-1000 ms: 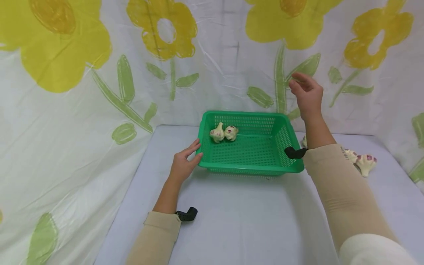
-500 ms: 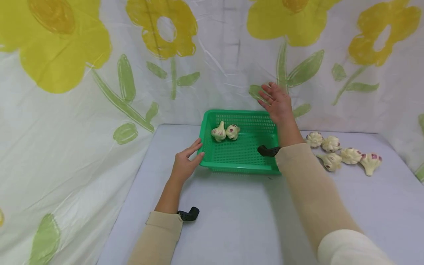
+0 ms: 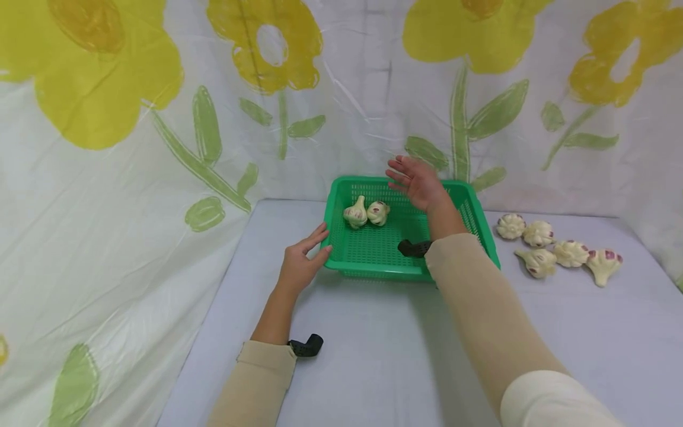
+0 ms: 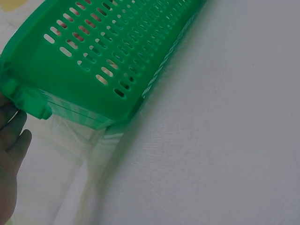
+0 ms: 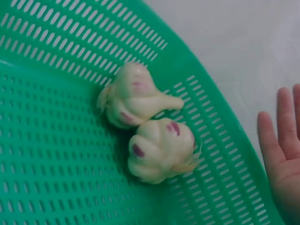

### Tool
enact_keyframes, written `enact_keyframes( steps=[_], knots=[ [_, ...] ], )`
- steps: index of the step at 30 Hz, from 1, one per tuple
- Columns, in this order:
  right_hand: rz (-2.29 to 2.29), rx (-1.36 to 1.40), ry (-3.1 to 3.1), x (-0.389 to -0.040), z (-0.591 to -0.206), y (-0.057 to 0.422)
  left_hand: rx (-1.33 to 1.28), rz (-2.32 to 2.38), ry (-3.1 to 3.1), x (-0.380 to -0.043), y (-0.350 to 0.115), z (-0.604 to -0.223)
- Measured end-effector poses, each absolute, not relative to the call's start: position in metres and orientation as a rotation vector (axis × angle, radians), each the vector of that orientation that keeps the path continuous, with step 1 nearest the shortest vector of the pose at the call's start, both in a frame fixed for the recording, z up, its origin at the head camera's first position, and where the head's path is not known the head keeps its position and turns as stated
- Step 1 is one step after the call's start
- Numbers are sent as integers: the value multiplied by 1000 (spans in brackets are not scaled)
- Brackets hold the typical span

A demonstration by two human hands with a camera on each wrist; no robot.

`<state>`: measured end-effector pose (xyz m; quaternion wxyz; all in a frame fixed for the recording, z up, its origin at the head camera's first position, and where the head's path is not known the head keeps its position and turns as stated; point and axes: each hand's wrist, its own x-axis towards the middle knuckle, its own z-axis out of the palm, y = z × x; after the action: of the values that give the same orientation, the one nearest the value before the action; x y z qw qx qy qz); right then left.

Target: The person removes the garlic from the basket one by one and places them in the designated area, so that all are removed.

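A green plastic basket (image 3: 392, 268) with slotted walls stands on the table near the back. Inside it, at the left rear, two garlic bulbs (image 3: 356, 213) lie side by side; the right wrist view shows both bulbs (image 5: 161, 150) with purple marks. My left hand (image 3: 300, 264) touches the basket's left rim with straight fingers, and part of that hand (image 4: 9, 154) shows below the rim in the left wrist view. My right hand (image 3: 421, 181) is over the basket's rear part, fingers spread and holding nothing. The right forearm hides some of the basket's right side.
Several more garlic bulbs (image 3: 571, 254) lie on the table to the right of the basket. Behind the table hangs a white curtain (image 3: 363, 130) printed with yellow flowers. The pale tabletop (image 3: 363, 344) stretches out in front of the basket.
My right hand has moved left and down, from beyond the basket's right rear corner to over the basket. The garlic bulbs at the right have come into view. My left hand stays at the rim.
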<state>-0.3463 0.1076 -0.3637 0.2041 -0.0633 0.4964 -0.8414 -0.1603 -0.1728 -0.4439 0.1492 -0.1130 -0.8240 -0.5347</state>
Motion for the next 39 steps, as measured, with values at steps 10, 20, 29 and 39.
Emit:
enact_keyframes(
  steps=[10,20,29,39],
  knots=[
    [-1955,-288,1735,-338,-373,100,-365,-1524,-2348,-161,-175,-446],
    [-1683,-341,1942,-349,-396,96,-351,-1513,-2367,-163,-174,-444],
    [-1285,-453,2169,-350,-407,96,-351,-1503,-2366,-162,-174,-443],
    [-1031,-532,2226,-346,-409,88,-355,-1494,-2354,-161,-175,-446]
  ],
)
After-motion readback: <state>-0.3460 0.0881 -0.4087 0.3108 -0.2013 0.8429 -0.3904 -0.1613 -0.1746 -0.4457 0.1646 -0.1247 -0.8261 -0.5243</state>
